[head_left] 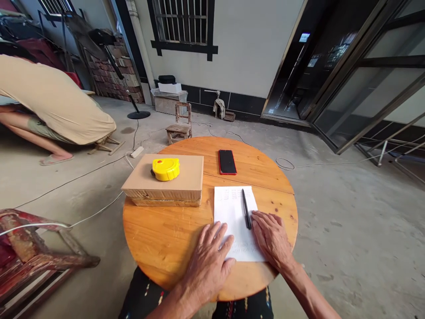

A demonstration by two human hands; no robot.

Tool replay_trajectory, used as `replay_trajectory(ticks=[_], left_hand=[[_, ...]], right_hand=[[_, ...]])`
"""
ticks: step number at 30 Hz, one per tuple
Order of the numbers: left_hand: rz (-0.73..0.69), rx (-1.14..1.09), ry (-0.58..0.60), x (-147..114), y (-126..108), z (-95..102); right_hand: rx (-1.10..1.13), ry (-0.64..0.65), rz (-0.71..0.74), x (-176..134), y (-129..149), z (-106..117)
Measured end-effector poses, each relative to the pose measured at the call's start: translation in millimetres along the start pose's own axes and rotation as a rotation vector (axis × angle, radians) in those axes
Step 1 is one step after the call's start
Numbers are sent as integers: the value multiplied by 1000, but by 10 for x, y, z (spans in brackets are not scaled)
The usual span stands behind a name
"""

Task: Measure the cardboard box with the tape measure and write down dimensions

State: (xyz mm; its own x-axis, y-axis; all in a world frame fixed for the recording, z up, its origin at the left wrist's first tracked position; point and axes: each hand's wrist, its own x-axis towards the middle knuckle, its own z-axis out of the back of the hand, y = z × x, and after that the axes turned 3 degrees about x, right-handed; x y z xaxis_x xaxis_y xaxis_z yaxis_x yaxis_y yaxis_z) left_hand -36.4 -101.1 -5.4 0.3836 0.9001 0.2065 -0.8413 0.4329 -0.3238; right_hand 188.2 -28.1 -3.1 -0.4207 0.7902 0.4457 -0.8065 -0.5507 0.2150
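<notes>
A sheet of white paper with rows of writing lies on the round wooden table in front of me. On its right half rests a black pen, slanted and untouched. My left hand lies flat over the paper's lower left edge, fingers spread. Along the right edge of the sheet, just beside the pen, rests my right hand, its fingers stretched out and lying flat. Beyond the paper is a phone with a red edge. To the left, a yellow tape measure sits on a cardboard box.
A small wooden chair stands behind the table. At the left a person bends over on a low stool. A worn red wooden chair is near my left side. Cables cross the concrete floor.
</notes>
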Motion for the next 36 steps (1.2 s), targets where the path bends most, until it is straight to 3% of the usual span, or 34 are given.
replay_trajectory(ticks=[9, 14, 18, 23, 29, 33, 36], left_hand=[[32, -132, -106, 13, 27, 85], [-26, -39, -128, 501, 90, 183], [-19, 29, -101, 944, 213, 84], [-4, 49, -68, 1075, 349, -106], [6, 42, -29, 891, 275, -47], [-1, -20, -33, 381, 147, 210], [22, -121, -187, -53, 214, 424]], right_hand=[[1, 35, -24, 2, -20, 5], [-1, 52, -33, 1, 3, 13], [21, 41, -36, -4, 30, 30], [58, 13, -32, 13, 39, 25], [76, -12, -42, -46, -23, 12], [55, -65, -47, -157, -130, -17], [69, -116, -94, -95, -113, -21]])
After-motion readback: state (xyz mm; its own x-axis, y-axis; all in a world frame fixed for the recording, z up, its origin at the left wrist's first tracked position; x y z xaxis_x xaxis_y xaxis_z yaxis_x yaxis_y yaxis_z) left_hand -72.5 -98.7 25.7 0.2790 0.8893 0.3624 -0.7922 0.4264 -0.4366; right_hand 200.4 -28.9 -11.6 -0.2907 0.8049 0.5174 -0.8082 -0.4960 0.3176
